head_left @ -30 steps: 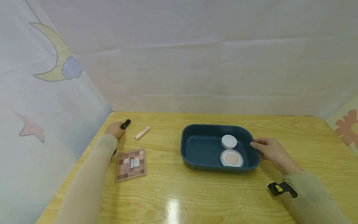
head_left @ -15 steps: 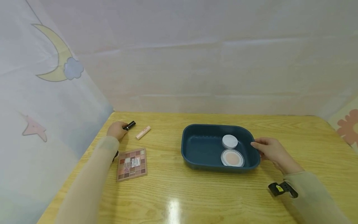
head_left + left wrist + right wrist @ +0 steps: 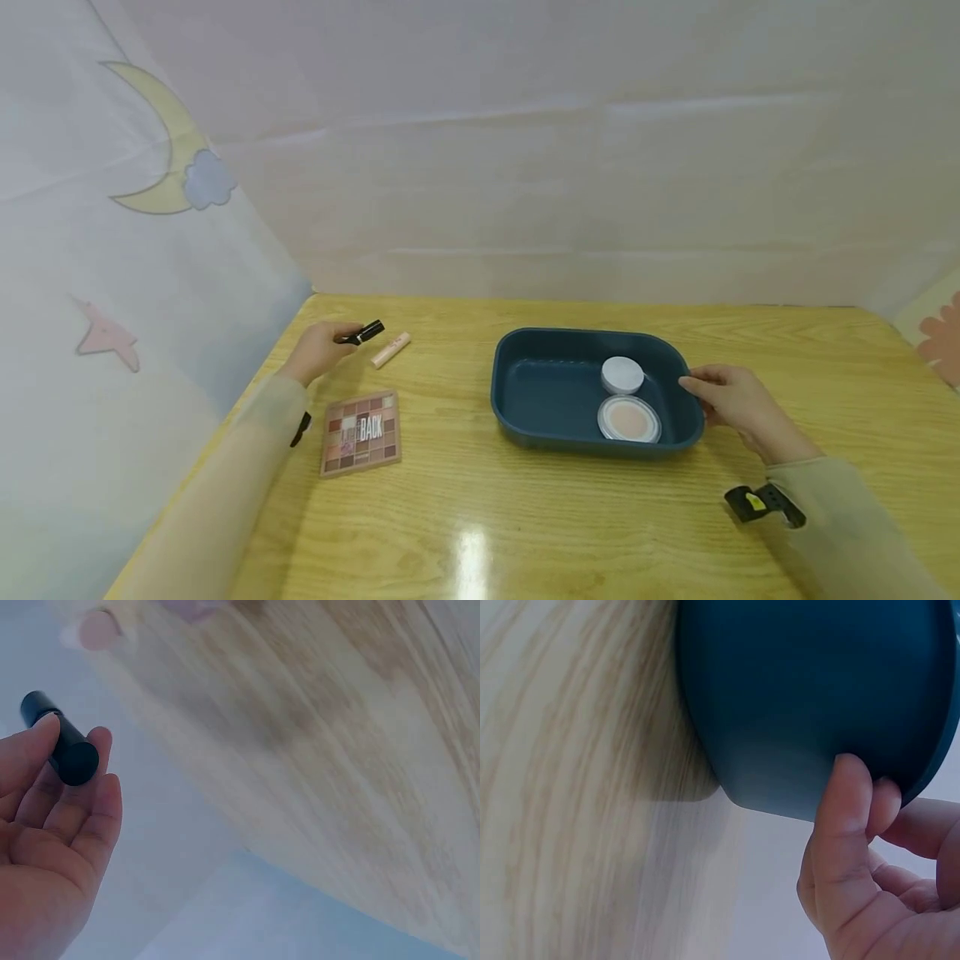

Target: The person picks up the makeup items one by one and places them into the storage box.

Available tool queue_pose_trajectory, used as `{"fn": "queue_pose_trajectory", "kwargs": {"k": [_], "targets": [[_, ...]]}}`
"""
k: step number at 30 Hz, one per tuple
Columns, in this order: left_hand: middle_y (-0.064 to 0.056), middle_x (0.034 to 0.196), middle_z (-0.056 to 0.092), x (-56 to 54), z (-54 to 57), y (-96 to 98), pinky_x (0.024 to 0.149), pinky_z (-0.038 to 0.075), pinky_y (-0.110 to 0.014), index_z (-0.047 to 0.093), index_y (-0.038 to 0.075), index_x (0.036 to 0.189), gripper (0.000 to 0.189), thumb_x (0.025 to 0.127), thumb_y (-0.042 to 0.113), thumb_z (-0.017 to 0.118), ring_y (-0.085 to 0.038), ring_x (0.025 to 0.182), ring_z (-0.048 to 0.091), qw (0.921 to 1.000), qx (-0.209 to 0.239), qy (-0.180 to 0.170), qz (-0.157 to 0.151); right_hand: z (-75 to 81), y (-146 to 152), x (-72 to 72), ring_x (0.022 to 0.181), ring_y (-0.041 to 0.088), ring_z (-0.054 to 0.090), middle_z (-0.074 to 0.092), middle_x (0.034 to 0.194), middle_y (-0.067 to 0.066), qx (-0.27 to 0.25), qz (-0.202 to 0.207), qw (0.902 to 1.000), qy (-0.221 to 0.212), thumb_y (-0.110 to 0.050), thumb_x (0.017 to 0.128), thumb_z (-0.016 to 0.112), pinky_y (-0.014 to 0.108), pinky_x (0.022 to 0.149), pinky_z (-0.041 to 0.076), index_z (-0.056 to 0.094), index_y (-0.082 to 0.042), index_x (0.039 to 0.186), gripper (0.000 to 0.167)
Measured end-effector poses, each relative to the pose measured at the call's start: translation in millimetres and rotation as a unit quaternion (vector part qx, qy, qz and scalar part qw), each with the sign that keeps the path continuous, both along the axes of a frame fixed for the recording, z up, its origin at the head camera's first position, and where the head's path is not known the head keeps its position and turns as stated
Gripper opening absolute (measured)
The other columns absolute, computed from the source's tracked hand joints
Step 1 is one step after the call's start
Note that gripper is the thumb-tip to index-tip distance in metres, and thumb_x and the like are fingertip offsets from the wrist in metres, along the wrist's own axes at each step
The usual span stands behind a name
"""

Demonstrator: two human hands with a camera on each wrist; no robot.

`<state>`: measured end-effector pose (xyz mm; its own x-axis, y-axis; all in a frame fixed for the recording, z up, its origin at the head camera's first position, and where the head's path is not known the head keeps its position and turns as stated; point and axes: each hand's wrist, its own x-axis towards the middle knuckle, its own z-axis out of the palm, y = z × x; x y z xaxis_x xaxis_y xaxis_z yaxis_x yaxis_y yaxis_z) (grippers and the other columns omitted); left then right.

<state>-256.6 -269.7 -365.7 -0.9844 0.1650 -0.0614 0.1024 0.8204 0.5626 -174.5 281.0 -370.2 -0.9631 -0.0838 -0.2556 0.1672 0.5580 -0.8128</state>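
Fingers [image 3: 103, 746] of the left hand [image 3: 318, 348] were clamped, together with the thumb, on a small black tube [image 3: 365, 332]. This tube was at the far left part of the wooden surface [image 3: 562, 521], tilted, with its free end pointing to the far right. Just beside it lay a pale pink tube [image 3: 391, 350], also slanting. Nearer to the person, a square palette [image 3: 362, 433] with many coloured fields lay flat, and the word "BACK" could be read on it; the other letters were hard to make out.

The right hand [image 3: 738, 404] held the right end of a dark blue tray [image 3: 547, 400]. Its thumb was at the rim, while the other fingers pressed against the outer wall, as the right wrist view showed; so these fingers were clamped on the tray wall. The tray stood right of the middle of the surface, well apart from the black tube.

Inside the tray, in its right half, were a white round container [image 3: 622, 375] and, nearer to the person, a round compact [image 3: 629, 419] with a beige centre. A black strap [image 3: 750, 504] was visible at the right wrist. Behind the surface hung a pale cloth [image 3: 525, 167], and at left it had a yellow moon [image 3: 161, 137].
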Motion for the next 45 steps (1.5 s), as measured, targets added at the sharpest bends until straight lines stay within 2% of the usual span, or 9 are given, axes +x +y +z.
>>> {"fn": "queue_pose_trajectory", "kwargs": {"k": [9, 17, 25, 33, 38, 45], "targets": [[-0.027, 0.139, 0.048, 20.6, 19.6, 18.4, 0.093, 0.047, -0.05, 0.049, -0.002, 0.14, 0.043, 0.098, 0.003, 0.055, -0.043, 0.121, 0.051, 0.9995, 0.032, -0.007, -0.002, -1.6, 1.2, -1.0, 0.074, 0.016, 0.054, 0.058, 0.098, 0.014, -0.009, -0.002, 0.9999, -0.005, -0.024, 0.105, 0.042, 0.029, 0.063, 0.053, 0.034, 0.023, 0.135, 0.056], [-0.028, 0.136, 0.05, 33.3, 27.9, 27.3, 0.09, 0.049, -0.048, 0.05, -0.004, 0.139, 0.041, 0.098, 0.002, 0.054, -0.041, 0.118, 0.054, 0.9987, 0.047, -0.002, -0.017, -1.8, 1.4, -2.5, 0.072, 0.016, 0.053, 0.057, 0.092, 0.01, -0.009, -0.001, 0.9999, -0.005, -0.025, 0.105, 0.043, 0.029, 0.062, 0.053, 0.035, 0.022, 0.134, 0.056], [-0.029, 0.135, 0.051, 43.7, 32.8, 35.5, 0.088, 0.05, -0.047, 0.051, -0.006, 0.137, 0.039, 0.098, 0.0, 0.053, -0.041, 0.118, 0.054, 0.9978, 0.057, 0.012, -0.032, -4.0, 0.7, -4.9, 0.072, 0.014, 0.055, 0.06, 0.093, 0.009, -0.018, 0.0, 0.9998, -0.003, -0.025, 0.105, 0.043, 0.029, 0.062, 0.054, 0.036, 0.022, 0.134, 0.055], [-0.029, 0.135, 0.05, 50.4, 40.9, 42.4, 0.088, 0.05, -0.046, 0.049, -0.008, 0.138, 0.04, 0.099, 0.0, 0.052, -0.041, 0.118, 0.054, 0.9977, 0.06, 0.012, -0.03, -5.8, -1.6, -6.5, 0.071, 0.013, 0.055, 0.059, 0.093, 0.008, -0.023, 0.0, 0.9997, -0.002, -0.024, 0.105, 0.043, 0.029, 0.062, 0.054, 0.036, 0.022, 0.133, 0.055], [-0.03, 0.133, 0.051, 53.8, 43.1, 45.6, 0.089, 0.05, -0.046, 0.048, -0.009, 0.138, 0.04, 0.099, -0.001, 0.051, -0.04, 0.117, 0.055, 0.9968, 0.073, -0.006, -0.032, -6.3, -2.9, -7.8, 0.07, 0.013, 0.055, 0.059, 0.088, 0.006, -0.027, -0.001, 0.9996, 0.0, -0.023, 0.105, 0.044, 0.029, 0.061, 0.054, 0.039, 0.023, 0.131, 0.053], [-0.029, 0.128, 0.056, 56.6, 46.5, 53.2, 0.089, 0.049, -0.049, 0.046, -0.009, 0.14, 0.041, 0.1, 0.0, 0.05, -0.038, 0.112, 0.059, 0.9947, 0.094, -0.025, -0.034, -8.3, -1.7, -7.7, 0.07, 0.014, 0.055, 0.059, 0.092, 0.009, -0.021, 0.006, 0.9998, 0.001, -0.021, 0.105, 0.043, 0.029, 0.062, 0.054, 0.035, 0.024, 0.134, 0.054]]}}
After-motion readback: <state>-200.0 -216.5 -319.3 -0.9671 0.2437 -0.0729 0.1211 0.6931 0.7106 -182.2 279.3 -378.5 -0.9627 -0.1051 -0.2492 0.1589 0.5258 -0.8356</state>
